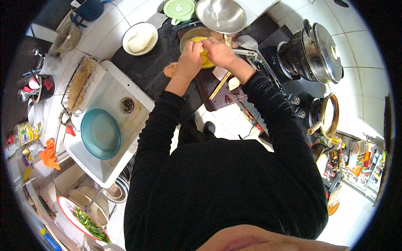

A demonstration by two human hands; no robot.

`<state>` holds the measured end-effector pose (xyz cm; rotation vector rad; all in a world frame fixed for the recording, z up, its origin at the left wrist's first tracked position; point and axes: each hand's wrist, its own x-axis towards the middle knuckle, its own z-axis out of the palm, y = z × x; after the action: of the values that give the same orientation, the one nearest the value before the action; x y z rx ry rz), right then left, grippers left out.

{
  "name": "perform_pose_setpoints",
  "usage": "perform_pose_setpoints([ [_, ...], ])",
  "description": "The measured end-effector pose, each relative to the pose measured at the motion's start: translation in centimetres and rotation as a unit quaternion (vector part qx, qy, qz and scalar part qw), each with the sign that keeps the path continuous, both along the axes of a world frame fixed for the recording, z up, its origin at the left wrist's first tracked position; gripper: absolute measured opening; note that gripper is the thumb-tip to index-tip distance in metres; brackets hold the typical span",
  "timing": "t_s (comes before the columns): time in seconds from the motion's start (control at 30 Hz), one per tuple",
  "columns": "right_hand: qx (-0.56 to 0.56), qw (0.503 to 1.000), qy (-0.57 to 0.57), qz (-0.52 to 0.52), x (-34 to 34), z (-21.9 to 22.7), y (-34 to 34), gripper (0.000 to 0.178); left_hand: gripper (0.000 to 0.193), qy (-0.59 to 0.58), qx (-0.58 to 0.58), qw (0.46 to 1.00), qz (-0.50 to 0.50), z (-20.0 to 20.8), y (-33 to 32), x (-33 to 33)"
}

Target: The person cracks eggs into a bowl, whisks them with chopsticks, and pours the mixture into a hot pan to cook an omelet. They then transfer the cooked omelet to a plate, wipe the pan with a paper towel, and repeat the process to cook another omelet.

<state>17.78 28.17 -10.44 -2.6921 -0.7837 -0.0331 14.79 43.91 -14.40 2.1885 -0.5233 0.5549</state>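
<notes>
Work in hand, upper centre of the frame: left hand (190, 60) and right hand (219, 52), fingers bent and meeting above a bowl (183, 43); what they grasp, if anything, is hidden – cannot tell. Done: yellow liquid (206, 64), egg by the look of it, lies in that bowl. Left, as judged: the hands' work over it appears unfinished; chopsticks (220, 85) lie free, just below.

Surroundings, left to right: sink (140, 95) with teal basin (100, 136), left; white bowl (125, 44) bearing a pale lump (140, 42), upper left of centre; green lidded container (179, 10), top; metal bowl (222, 16), close behind the work; long-handled utensil (246, 42), crowding the right hand – an obstruction, probably; lidded pot (328, 52), upper right; pan (332, 117), right.
</notes>
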Motion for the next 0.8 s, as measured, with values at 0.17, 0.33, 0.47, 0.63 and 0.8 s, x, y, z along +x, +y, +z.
perform_pose_setpoints([
  [0.17, 0.001, 1.000, 0.016, -0.024, -0.8, 0.0, 0.3, 0.032, 0.036, 0.000, 0.002, 1.000, 0.024, 0.3, -0.1, -0.9],
  [0.33, 0.157, 0.986, 0.045, -0.030, -1.4, 0.4, 0.5, 0.039, 0.040, -0.006, -0.091, 0.995, 0.039, 1.2, -0.6, -1.4],
  [0.47, 0.290, 0.950, 0.113, 0.012, -3.1, 1.5, 0.2, 0.045, 0.049, 0.140, -0.326, 0.935, -0.005, 1.6, -0.2, -1.8],
  [0.63, 0.339, 0.935, 0.099, 0.036, -4.7, 1.7, 0.2, 0.041, 0.038, 0.225, -0.516, 0.822, -0.083, 1.4, -0.3, -2.7],
  [0.8, 0.346, 0.938, 0.013, 0.003, -3.9, 1.2, -0.8, 0.039, 0.037, 0.198, -0.395, 0.896, -0.048, 2.5, -0.9, -1.5],
])
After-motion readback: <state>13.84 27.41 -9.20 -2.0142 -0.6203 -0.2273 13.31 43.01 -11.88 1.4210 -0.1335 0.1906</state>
